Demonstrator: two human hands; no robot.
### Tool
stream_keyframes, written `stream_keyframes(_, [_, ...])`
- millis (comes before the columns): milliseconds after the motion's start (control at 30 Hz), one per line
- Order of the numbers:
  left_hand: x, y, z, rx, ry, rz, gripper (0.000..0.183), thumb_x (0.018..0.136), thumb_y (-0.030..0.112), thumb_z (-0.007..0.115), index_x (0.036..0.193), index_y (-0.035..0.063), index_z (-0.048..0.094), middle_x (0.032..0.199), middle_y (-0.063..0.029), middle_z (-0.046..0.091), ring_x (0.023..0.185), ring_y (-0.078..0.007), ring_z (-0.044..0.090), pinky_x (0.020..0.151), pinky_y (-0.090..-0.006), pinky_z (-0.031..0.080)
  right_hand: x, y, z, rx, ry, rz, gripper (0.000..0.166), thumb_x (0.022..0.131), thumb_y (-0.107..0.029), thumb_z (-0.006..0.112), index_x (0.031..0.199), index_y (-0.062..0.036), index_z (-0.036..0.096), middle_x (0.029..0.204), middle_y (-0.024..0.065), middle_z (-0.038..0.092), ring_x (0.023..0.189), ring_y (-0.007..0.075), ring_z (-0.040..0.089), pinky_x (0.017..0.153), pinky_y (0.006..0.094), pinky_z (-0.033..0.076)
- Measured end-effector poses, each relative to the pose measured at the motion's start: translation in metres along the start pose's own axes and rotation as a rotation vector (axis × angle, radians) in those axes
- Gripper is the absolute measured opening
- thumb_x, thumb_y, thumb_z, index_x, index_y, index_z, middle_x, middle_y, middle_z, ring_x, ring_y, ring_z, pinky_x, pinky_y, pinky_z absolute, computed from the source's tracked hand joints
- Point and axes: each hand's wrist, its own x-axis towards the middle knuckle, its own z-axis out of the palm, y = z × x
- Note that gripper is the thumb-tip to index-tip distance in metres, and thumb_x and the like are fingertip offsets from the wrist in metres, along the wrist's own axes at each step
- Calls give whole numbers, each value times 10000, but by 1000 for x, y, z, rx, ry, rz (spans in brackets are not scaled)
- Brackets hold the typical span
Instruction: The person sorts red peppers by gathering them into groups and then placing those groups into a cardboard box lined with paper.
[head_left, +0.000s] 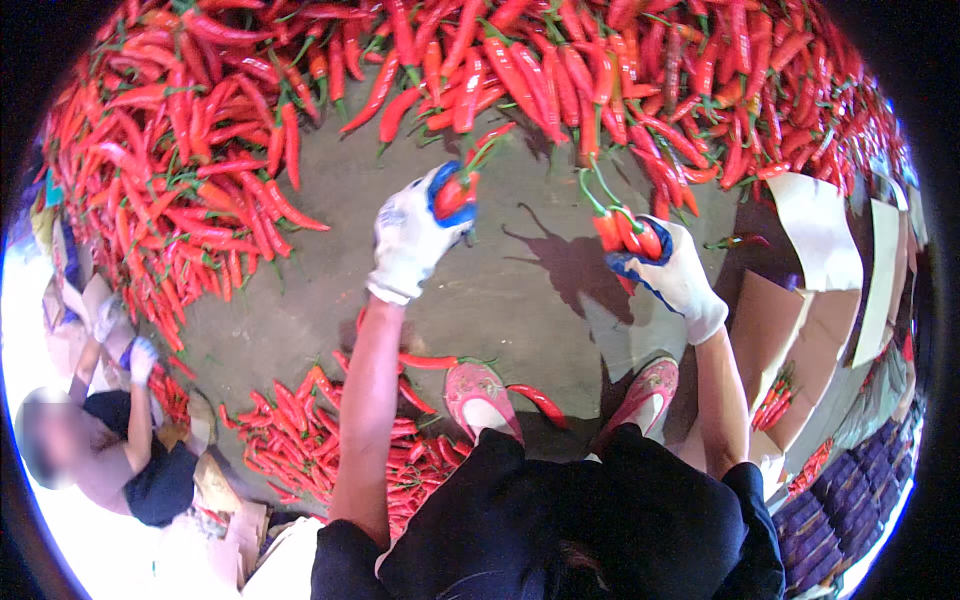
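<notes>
My left hand (421, 229), in a white knit glove with a blue-coated palm, is closed around red chili peppers (455, 193), their green stems pointing up. A matching glove covers my right hand (664, 266), which grips several red chilies (628, 231) with long curved green stems. Both hands are apart, above the bare grey floor (495, 285). Beyond them a large heap of red chili peppers (517, 67) spreads across the top and left. The tips of the chilies in my left hand are hidden by the glove.
A smaller chili heap (300, 435) lies at lower left, near my pink shoes (480, 394). One chili (538, 403) lies between the shoes. At right stands an open cardboard box (817, 330) with chilies inside, near dark stacked items (840, 510). A gloved co-worker (112, 457) sits at far left.
</notes>
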Motion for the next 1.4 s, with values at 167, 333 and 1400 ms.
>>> stream_keyframes(167, [-49,-28,0,50,-40,-23,533,655,323,798,1113,99,642,946,-154,674,837,-362,652,732,-425,524,-57,33,-46,-263,561,130,374,713,-123,711,1059,4,645,794,78,676,713,149,622,708,304,493])
stream_keyframes(333, [-72,-12,-11,-580,-29,-239,409,687,167,833,1017,1,658,839,-76,694,720,-117,612,714,-305,514,-84,58,-60,-749,971,379,409,787,-178,695,1168,-44,626,958,195,682,893,306,674,802,372,502])
stream_keyframes(1400, [-61,-32,6,-2103,255,-233,395,924,133,534,1309,89,453,1081,-81,588,999,-244,584,966,-457,451,128,-65,112,-1187,98,-456,608,776,-329,683,1298,-84,491,1018,127,611,932,285,598,817,397,458])
